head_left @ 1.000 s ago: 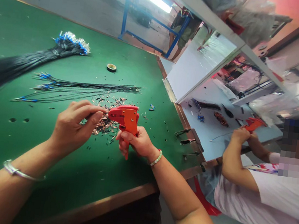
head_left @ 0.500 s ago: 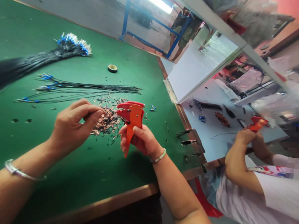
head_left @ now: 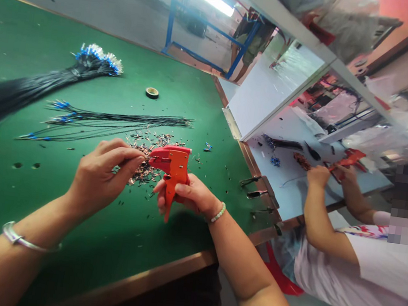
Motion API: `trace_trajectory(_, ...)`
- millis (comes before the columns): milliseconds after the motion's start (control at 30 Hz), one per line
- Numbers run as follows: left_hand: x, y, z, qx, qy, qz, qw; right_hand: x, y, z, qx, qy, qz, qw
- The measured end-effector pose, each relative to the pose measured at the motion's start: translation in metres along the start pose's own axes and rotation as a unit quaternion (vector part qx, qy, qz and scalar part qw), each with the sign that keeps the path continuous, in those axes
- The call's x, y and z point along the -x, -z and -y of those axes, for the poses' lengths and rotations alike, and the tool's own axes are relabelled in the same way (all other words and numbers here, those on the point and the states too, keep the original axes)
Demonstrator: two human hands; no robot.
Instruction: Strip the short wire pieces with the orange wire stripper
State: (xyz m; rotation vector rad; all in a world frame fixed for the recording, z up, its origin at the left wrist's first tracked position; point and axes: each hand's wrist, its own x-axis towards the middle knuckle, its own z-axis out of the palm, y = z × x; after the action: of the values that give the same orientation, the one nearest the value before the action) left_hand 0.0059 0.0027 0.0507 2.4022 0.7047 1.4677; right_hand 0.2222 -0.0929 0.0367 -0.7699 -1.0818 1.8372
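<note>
- Your left hand (head_left: 105, 177) is the nearer hand to the thin wire (head_left: 147, 157). Its fingers (head_left: 136, 158) are pressed together and pinch this wire.
- The thin wire lies almost level. It goes from your left fingers to the right, and its end seems to enter the mouth of the red-orange wire stripper (head_left: 175, 169).
- Your right hand (head_left: 190, 199) is closed around the wire stripper. Its fingers (head_left: 184, 189) wrap the grip, and the long axis of the tool points down toward you.
- Copper-coloured wire scraps (head_left: 142, 167) lie under the wire stripper on the green bench (head_left: 7, 187).
- Farther away are loose black wires (head_left: 118, 116), a thick wire bundle (head_left: 96, 61) and a tape roll (head_left: 152, 93).
- On your right, a co-worker's hands (head_left: 317, 175) work with a similar red tool (head_left: 349, 159).
</note>
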Motion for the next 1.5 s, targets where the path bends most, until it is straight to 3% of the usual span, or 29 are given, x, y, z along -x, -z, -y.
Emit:
trace_trajectory(467, -0.001, 0.001, 0.0, 0.004, 0.003, -0.007, 1.0, -0.002, -0.005, -0.002, 0.021, 0.032, -0.052, 0.998)
trace_trajectory(600, 0.001, 0.001, 0.003, 0.0, 0.019, 0.021, 1.0, -0.003, -0.006, -0.003, 0.021, 0.049, -0.07, 0.996)
trace_trajectory(933, -0.002, 0.001, 0.001, -0.007, -0.021, -0.001, 1.0, -0.005, -0.013, -0.004, 0.031, 0.062, -0.111, 0.991)
trace_trajectory(1267, -0.003, 0.005, 0.002, -0.023, -0.012, -0.007, 1.0, -0.001, 0.001, 0.0, -0.02, 0.038, -0.028, 0.999)
trace_trajectory(1500, -0.004, 0.003, 0.004, -0.02, -0.052, -0.002, 0.998, 0.003, 0.005, 0.004, -0.027, -0.001, 0.003, 1.0)
